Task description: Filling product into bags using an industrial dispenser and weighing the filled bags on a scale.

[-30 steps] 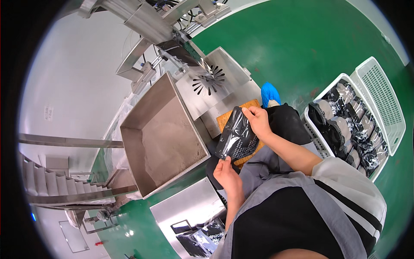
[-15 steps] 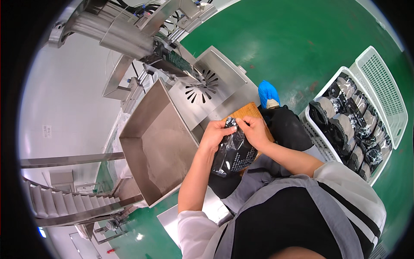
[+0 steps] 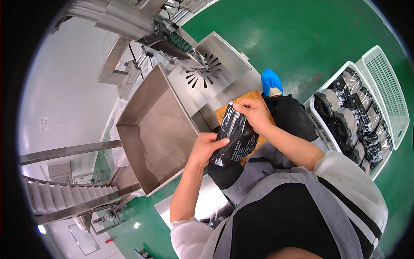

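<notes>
Fingers of the right hand are pinched on the top end of a glossy black pouch, and the left hand grips its left side lower down, thumb across the front. So in the head view the pouch sits between both hands, above a wooden board. Progress-wise, I'd call a good batch done: the white crate to the right is loaded with packs. This pouch is outside it; can't tell if its top's closed. Another black bag is at the steel machine, likely unfinished too.
</notes>
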Demonstrator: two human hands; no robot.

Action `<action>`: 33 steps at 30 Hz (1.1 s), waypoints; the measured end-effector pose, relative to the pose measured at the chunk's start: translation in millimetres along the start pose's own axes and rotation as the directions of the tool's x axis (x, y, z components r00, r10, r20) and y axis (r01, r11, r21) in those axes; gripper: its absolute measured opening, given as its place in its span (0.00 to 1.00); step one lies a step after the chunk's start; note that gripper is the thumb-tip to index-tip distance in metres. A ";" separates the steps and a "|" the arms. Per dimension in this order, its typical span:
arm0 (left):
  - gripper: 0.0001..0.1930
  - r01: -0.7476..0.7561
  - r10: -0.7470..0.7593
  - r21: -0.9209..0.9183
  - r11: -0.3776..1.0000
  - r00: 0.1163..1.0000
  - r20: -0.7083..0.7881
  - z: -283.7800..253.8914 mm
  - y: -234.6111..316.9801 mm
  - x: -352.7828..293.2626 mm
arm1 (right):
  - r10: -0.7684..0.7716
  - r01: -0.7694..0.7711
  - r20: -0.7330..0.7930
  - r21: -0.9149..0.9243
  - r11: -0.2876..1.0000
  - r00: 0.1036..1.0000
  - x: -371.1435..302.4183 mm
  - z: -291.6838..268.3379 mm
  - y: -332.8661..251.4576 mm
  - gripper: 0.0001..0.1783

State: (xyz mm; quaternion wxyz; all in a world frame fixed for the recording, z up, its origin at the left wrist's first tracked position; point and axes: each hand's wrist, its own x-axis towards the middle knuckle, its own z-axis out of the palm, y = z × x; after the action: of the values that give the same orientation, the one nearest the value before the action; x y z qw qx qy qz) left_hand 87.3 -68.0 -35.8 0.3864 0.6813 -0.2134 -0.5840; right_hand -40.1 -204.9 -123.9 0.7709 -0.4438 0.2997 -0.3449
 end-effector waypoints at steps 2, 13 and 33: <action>0.06 0.004 -0.004 -0.002 1.000 1.000 -0.025 -2.8 -10.1 -21.2 | -0.003 0.003 -0.025 -0.004 1.000 1.000 -4.0 1.2 -3.7 0.12; 0.07 -0.443 0.484 0.199 0.874 0.764 -0.426 3.8 -65.1 -47.7 | -0.026 0.030 0.039 -0.089 0.996 0.999 -32.1 -31.8 -27.1 0.10; 0.04 -0.976 0.990 0.206 0.071 0.095 0.109 160.7 102.3 -57.0 | -0.188 0.625 0.607 -0.778 0.057 0.772 -212.0 -139.9 -241.2 0.20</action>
State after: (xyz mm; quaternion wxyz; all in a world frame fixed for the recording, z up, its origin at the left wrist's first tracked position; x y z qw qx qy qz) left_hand -63.6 -132.7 76.4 0.6040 0.4160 -0.6686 -0.1226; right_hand -335.2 -191.3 64.4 0.2205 -0.9404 0.1632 -0.2008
